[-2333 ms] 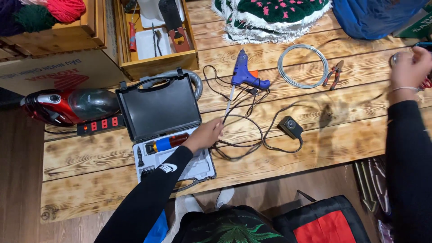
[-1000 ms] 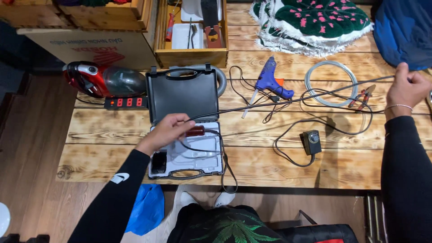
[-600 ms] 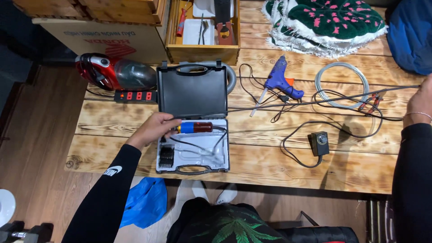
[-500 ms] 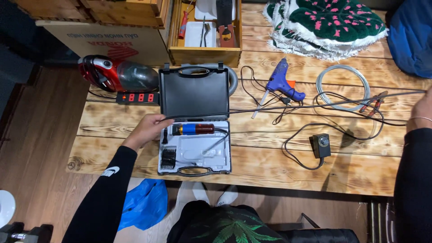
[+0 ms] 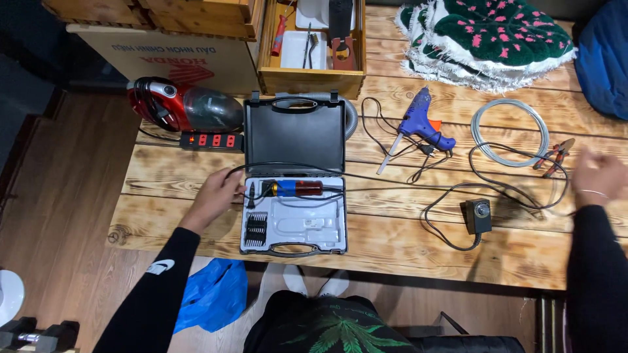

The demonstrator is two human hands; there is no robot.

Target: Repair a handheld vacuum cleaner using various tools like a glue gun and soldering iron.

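While the open black tool case is lying flat near the front edge of the wooden table, the left hand is resting against the case's left wall, fingers loosely curled and gripping nothing firmly; this placement is steadying the tray so it cannot slide. A thin black cable is running from beside that hand across the hinge line toward the right, and the fingertips appear to be touching it, though the view is too small to confirm a pinch. Inside the grey moulded tray, the small rotary tool with its blue and red-brown body is lying horizontally in the upper recess, and a block of black bits is sitting in the lower left pocket. The lid is standing folded back flat, so every recess is exposed from above.

To the right, a small black speed controller is lying on the boards with its cord looping around it. The right hand is hovering over the table's right edge; it is blurred by motion, so whether it is open or closed cannot be told. Farther back, a blue glue gun is lying on its side, a grey wire coil is lying flat beside it, and a red handheld vacuum is resting behind a power strip.
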